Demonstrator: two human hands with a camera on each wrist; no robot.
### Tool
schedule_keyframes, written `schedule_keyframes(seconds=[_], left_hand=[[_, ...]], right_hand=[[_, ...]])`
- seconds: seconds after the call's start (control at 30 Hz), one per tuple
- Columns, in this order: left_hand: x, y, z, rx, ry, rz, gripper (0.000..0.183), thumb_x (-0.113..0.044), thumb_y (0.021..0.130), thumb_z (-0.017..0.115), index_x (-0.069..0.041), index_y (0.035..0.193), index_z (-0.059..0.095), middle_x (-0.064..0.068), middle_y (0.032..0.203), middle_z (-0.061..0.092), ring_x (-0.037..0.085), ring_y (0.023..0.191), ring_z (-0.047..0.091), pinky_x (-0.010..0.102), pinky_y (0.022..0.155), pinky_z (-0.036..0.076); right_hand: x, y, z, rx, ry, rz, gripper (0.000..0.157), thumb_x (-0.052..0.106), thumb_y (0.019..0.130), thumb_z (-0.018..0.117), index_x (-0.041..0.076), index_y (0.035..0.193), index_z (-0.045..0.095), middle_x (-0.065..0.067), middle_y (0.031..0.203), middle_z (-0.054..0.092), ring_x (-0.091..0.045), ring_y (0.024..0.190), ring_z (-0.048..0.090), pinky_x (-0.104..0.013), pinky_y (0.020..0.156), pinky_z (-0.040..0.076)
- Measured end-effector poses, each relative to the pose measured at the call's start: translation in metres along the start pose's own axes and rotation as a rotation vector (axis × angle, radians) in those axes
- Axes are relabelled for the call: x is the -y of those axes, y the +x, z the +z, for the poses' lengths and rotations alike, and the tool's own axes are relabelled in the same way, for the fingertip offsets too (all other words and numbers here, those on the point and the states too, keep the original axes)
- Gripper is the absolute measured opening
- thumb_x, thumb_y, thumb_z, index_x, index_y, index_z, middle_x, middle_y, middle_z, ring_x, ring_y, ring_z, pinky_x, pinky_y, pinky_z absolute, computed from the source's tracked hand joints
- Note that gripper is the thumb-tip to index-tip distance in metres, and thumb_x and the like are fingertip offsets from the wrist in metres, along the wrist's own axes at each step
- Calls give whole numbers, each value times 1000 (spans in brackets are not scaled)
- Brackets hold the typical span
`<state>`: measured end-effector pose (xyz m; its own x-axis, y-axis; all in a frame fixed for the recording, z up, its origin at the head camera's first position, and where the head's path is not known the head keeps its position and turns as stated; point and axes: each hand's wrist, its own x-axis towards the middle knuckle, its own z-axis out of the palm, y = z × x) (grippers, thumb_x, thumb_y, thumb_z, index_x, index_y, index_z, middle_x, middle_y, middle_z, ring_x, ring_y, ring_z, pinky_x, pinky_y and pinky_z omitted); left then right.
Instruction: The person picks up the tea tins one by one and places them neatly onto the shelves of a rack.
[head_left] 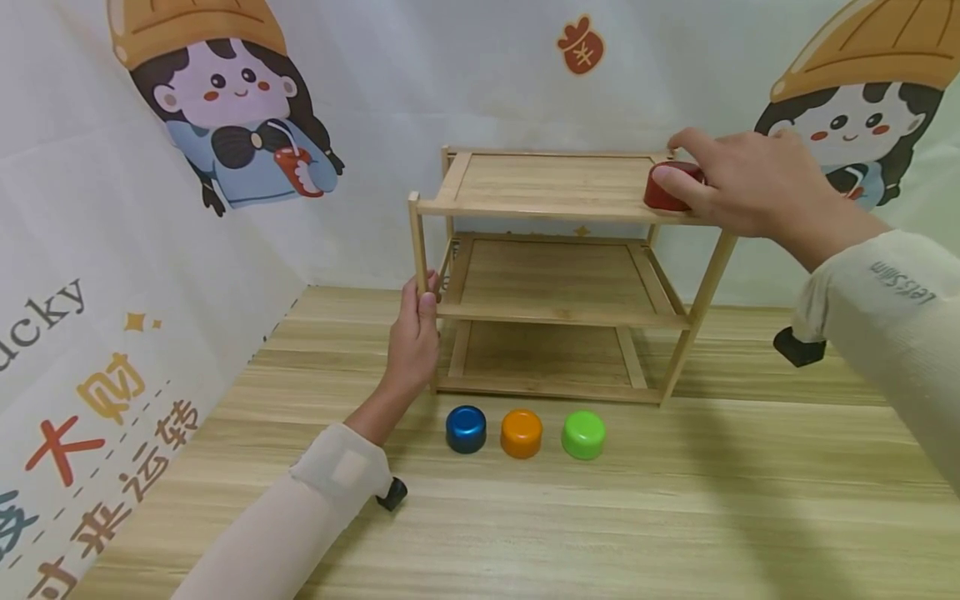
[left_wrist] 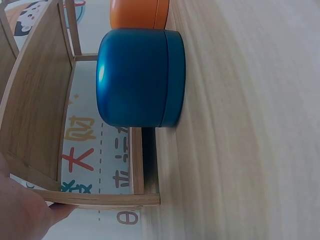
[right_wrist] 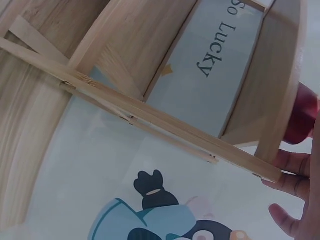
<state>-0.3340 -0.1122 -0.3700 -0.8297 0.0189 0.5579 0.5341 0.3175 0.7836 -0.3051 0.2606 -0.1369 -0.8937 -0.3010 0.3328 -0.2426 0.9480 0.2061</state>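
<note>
A three-tier wooden shelf rack (head_left: 540, 182) stands on the floor-like wooden surface. My left hand (head_left: 414, 337) grips its left front post, the thumb in front and the fingers behind. On the top tier, at the right front corner, sits a short round red container (head_left: 662, 192). My right hand (head_left: 768, 179) holds this container from above between thumb and fingers; in the right wrist view, other fingers (right_wrist: 295, 185) touch the rack's corner. In front of the rack stand a blue container (head_left: 466, 430), an orange container (head_left: 521, 433) and a green container (head_left: 583, 435), side by side.
A white printed cloth (head_left: 390, 83) with cartoon figures and lettering hangs behind the rack and along the left. Light wood-grain surface (head_left: 525, 533) extends in front of the containers. The middle tier (head_left: 547, 279) and the bottom tier (head_left: 540, 358) lie below the top one.
</note>
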Motion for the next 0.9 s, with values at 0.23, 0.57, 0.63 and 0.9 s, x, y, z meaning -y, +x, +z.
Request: schedule_keyframes(seconds=[0.23, 0.57, 0.63, 0.9], left_hand=[[1, 1, -1, -2, -6, 11, 46, -35, 113, 27, -14, 153, 36, 12, 157, 48, 36, 140, 49, 56, 109, 45], [1, 2, -1, -6, -38, 3, 41, -31, 114, 29, -18, 151, 39, 11, 156, 49, 35, 139, 50, 58, 108, 44], [0, 2, -1, -3, -28, 0, 42, -34, 113, 28, -18, 151, 38, 10, 157, 49, 33, 139, 50, 56, 109, 45], [1, 0, -1, 1, -19, -13, 46, -39, 113, 27, -18, 152, 37, 8, 158, 47, 33, 138, 51, 55, 103, 49]], right_hand=[[2, -11, -11, -30, -2, 5, 71, 63, 105, 21, 14, 156, 32, -31, 132, 62, -50, 112, 60, -70, 86, 39], [21, -43, 0, -338, 68, -45, 54, 48, 105, 35, 9, 139, 52, -14, 85, 70, -34, 70, 63, -49, 62, 39], [27, -50, 7, -407, 97, -67, 50, 46, 104, 40, 8, 133, 56, -14, 83, 70, -32, 68, 62, -46, 58, 38], [55, -78, 40, -451, 133, -134, 51, 48, 100, 48, 11, 133, 60, -13, 89, 70, -32, 78, 65, -47, 62, 46]])
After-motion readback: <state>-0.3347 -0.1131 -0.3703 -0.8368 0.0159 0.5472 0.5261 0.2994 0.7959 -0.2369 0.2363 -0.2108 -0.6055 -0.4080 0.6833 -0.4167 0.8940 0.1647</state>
